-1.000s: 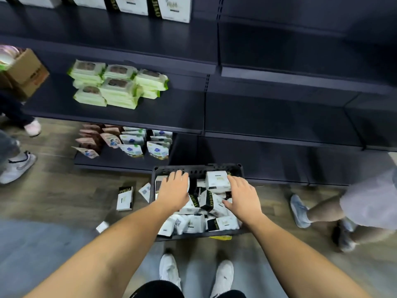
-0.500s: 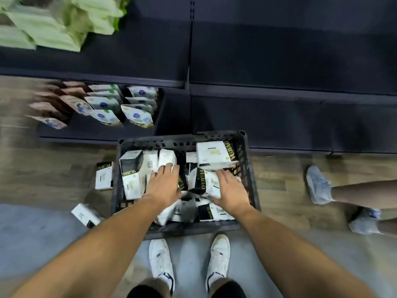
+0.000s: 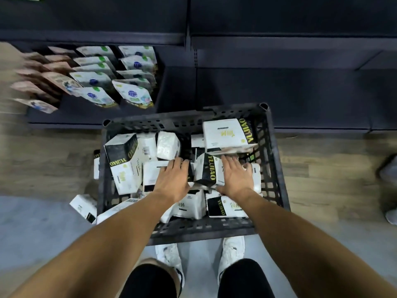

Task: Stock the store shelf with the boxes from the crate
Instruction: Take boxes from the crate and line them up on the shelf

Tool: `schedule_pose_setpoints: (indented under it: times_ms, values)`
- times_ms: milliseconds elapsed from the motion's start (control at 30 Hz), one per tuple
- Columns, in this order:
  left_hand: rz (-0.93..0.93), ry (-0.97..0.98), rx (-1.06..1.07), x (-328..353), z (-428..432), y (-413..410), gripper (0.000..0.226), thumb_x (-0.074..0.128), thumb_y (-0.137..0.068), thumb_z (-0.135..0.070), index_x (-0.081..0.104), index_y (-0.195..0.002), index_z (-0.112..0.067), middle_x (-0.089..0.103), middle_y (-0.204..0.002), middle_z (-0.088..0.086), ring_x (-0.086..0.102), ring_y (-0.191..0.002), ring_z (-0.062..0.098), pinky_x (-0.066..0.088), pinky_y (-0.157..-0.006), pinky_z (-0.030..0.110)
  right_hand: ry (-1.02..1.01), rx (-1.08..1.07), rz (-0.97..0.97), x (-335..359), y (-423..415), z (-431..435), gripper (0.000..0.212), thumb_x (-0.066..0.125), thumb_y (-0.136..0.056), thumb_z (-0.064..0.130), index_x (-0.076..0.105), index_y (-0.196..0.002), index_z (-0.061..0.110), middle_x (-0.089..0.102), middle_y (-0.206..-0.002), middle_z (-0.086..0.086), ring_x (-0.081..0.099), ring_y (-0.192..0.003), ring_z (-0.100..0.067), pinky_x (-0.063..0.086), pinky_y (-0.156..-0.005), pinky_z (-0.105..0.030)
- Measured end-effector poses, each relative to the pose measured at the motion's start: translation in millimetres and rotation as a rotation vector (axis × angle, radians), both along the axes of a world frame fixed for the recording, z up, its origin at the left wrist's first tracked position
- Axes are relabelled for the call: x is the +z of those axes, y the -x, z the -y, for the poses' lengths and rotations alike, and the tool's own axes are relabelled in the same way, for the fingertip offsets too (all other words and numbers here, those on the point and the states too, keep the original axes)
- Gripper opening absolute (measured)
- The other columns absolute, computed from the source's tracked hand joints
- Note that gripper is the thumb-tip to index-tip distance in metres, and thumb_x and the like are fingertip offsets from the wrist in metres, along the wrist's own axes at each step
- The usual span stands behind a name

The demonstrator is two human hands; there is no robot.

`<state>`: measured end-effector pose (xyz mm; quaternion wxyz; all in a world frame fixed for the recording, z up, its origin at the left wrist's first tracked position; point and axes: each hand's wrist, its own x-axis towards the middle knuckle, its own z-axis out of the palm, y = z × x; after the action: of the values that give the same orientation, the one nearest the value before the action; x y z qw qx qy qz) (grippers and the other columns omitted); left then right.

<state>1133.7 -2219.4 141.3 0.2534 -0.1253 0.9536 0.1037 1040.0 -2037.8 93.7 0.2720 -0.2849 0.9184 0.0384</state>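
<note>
A dark grey perforated crate [image 3: 277, 168] stands on the floor in front of me, filled with several white boxes with black YUJIAO bands. My left hand [image 3: 171, 179] lies with straight fingers on a plain white box [image 3: 151, 171] in the crate's middle. My right hand [image 3: 236, 177] rests spread over a tilted black-banded box [image 3: 207, 171], its thumb along the box's near edge. A larger box [image 3: 227, 134] lies at the crate's far right corner, another big one [image 3: 124, 164] leans at the left. The dark store shelf [image 3: 300, 93] runs behind the crate.
Several white and pink pouches [image 3: 129, 93] fill the bottom shelf at the left. Two loose boxes [image 3: 82, 206] lie on the floor left of the crate. Another person's shoe [image 3: 388, 173] is at the right edge. My white shoes [image 3: 169, 254] touch the crate's near side.
My view has tipped down and closer onto the crate. Both hands have slid nearer to me inside it, from the far boxes to the middle ones.
</note>
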Motion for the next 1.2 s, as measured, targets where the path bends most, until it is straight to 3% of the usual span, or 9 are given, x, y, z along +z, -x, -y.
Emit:
schedule_pose_setpoints:
  times_ms: [167,300,433,633,867,1200]
  values:
    - [-0.013,0.002,-0.006,5.9,4.9,-2.9,0.075,0.063,-0.089,-0.030,0.023,-0.150,-0.012,0.030,-0.151,0.009,0.029,-0.139,0.028,0.034,-0.110,0.043,0.049,-0.051,-0.004,5.5,-2.6,7.0,0.104,0.071,-0.076,0.061,0.016,-0.152,0.017,0.030,-0.152,-0.002,0.021,-0.145,-0.019,0.015,-0.115,-0.050]
    - [-0.034,0.005,0.008,32.9,12.1,-10.9,0.070,0.059,-0.089,-0.025,0.025,-0.149,-0.013,0.032,-0.149,0.008,0.031,-0.137,0.027,0.034,-0.108,0.042,0.194,-0.093,0.011,30.7,-17.3,10.5,0.106,0.080,-0.069,0.053,0.021,-0.148,0.012,0.034,-0.141,-0.008,0.031,-0.136,-0.027,0.016,-0.121,-0.042]
    - [-0.057,0.016,0.035,83.0,22.5,-20.6,0.071,0.060,-0.086,-0.021,0.027,-0.149,-0.014,0.036,-0.146,0.007,0.033,-0.135,0.026,0.034,-0.107,0.043,0.282,-0.103,0.000,88.5,-26.2,21.0,0.111,0.082,-0.065,0.054,0.021,-0.148,0.014,0.031,-0.136,-0.010,0.034,-0.128,-0.031,0.034,-0.112,-0.042]
    - [-0.082,0.060,0.045,191.4,43.3,-31.3,0.062,0.059,-0.088,-0.021,0.032,-0.143,-0.013,0.038,-0.143,0.006,0.034,-0.134,0.028,0.035,-0.105,0.043,0.252,0.000,-0.090,212.4,-26.7,37.9,0.109,0.082,-0.069,0.048,0.019,-0.149,0.010,0.034,-0.134,-0.010,0.040,-0.121,-0.026,0.034,-0.108,-0.033]
    - [-0.180,0.131,0.067,303.9,55.0,-43.1,0.059,0.058,-0.089,-0.022,0.032,-0.142,-0.014,0.039,-0.141,0.007,0.036,-0.132,0.029,0.035,-0.103,0.044,0.306,0.076,-0.244,336.7,-40.0,54.4,0.108,0.083,-0.065,0.050,0.027,-0.148,0.009,0.036,-0.142,-0.007,0.039,-0.128,-0.027,0.032,-0.105,-0.037]
    - [-0.256,0.200,0.224,374.9,45.0,-73.5,0.064,0.059,-0.090,-0.024,0.029,-0.146,-0.016,0.040,-0.143,0.006,0.037,-0.132,0.029,0.037,-0.102,0.045,0.362,0.303,-0.355,418.0,-37.7,53.9,0.099,0.084,-0.060,0.047,0.037,-0.140,0.013,0.049,-0.126,-0.001,0.048,-0.112,-0.024,0.038,-0.098,-0.037]
